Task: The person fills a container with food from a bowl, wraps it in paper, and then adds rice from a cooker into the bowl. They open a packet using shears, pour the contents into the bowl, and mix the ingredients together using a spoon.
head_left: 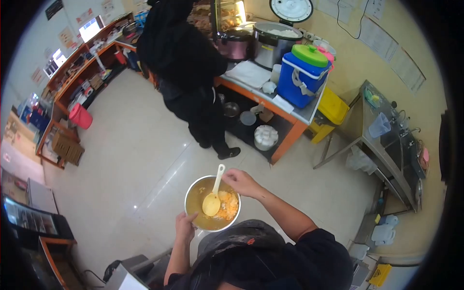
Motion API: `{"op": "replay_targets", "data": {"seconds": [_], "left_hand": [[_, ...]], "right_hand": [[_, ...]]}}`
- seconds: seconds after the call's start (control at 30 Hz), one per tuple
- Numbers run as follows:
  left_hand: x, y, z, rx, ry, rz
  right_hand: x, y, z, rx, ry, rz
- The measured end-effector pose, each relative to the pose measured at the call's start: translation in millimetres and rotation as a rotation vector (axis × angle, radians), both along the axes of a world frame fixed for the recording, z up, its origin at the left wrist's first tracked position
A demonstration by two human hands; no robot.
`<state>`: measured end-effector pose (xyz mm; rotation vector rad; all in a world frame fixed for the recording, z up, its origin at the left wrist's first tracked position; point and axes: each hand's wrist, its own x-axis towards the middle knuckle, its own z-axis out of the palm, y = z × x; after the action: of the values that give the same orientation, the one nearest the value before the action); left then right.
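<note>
My left hand point(184, 227) grips the near rim of a round metal bowl point(192, 191) that holds yellowish broth and orange-yellow food. My right hand point(240, 182) holds the white handle of a ladle point(213, 198), whose yellow-coated scoop rests in the bowl. Both hands hold these things above the tiled floor, in front of my chest.
A person in black point(186, 63) stands at an orange-edged counter point(290, 121) with a blue cooler with a green lid point(302, 75), a rice cooker point(275, 41) and a pot. A steel sink table point(386, 145) is at the right. Shelves point(72, 82) line the left wall.
</note>
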<state>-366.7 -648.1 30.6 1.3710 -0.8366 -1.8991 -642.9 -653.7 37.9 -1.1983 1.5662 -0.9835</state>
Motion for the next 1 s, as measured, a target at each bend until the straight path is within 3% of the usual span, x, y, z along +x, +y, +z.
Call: {"op": "replay_targets", "data": {"seconds": [0.07, 0.23, 0.37, 0.47, 0.63, 0.87, 1.0], "left_hand": [[-45.3, -50.6, -0.1, 0.015, 0.035, -0.063], [-152.8, -176.3, -12.0, 0.018, 0.065, -0.127], [-217.0, -266.3, -27.8, 0.011, 0.217, -0.3], [-245.3, -311.0, -36.3, 0.033, 0.17, -0.356], [-284.4, -365.0, -40.7, 0.065, 0.125, -0.346], [-343.7, -402.5, -69.0, 0.148, 0.203, -0.232], [-361.3, -391.0, -90.9, -0.019, -0.032, -0.156]], "right_hand": [[-48.2, -25.4, 37.5, 0.163, -0.077, -0.089], [-170.4, -99.1, 9.8, -0.175, 0.272, -0.406], [-240.9, -151.7, 51.8, -0.11, 0.342, -0.537], [-280.9, -197.0, 102.1, -0.073, 0.471, -0.519], [-334.4, -298.5, 130.9, -0.08, 0.552, -0.421], [-424.3, -521.0, 150.5, -0.157, 0.889, -0.159], [-449.6, -605.7, 167.5, -0.158, 0.933, -0.123]]}}
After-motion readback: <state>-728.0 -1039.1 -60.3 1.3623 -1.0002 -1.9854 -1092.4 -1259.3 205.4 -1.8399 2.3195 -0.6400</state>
